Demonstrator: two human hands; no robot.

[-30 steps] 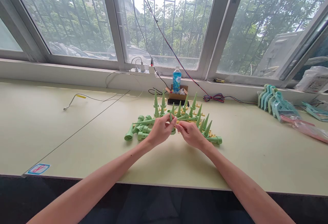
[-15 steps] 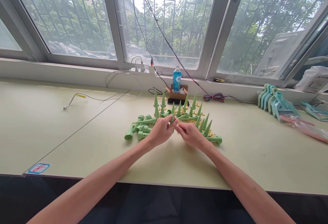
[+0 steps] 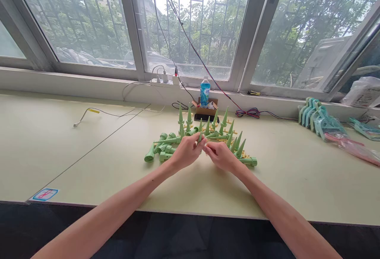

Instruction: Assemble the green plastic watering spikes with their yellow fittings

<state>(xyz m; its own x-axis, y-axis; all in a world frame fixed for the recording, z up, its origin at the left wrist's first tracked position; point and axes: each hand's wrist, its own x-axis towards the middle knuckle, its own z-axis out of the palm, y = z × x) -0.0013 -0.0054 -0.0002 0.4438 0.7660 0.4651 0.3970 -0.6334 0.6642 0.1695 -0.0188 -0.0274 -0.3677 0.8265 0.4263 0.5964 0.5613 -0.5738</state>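
Note:
My left hand (image 3: 186, 153) and my right hand (image 3: 221, 155) meet at the middle of the pale table (image 3: 89, 160), fingertips pinched together on a green plastic cone spike (image 3: 200, 137) held between them. Just behind them lies a cluster of green cone spikes (image 3: 219, 130), some upright, some lying down. To the left of my left hand lies a small pile of green cone spikes on their sides (image 3: 162, 148). Small yellow parts (image 3: 246, 155) lie among the spikes to the right.
A blue-labelled bottle (image 3: 204, 91) and a small cardboard box (image 3: 204, 110) stand by the window sill. Cables (image 3: 118, 113) run across the back left. Teal plastic clips (image 3: 317, 118) and plastic bags (image 3: 356, 148) lie at the far right. The table's front edge (image 3: 190, 213) is near me.
My hands have drawn slightly closer together around the spike; otherwise almost nothing has moved.

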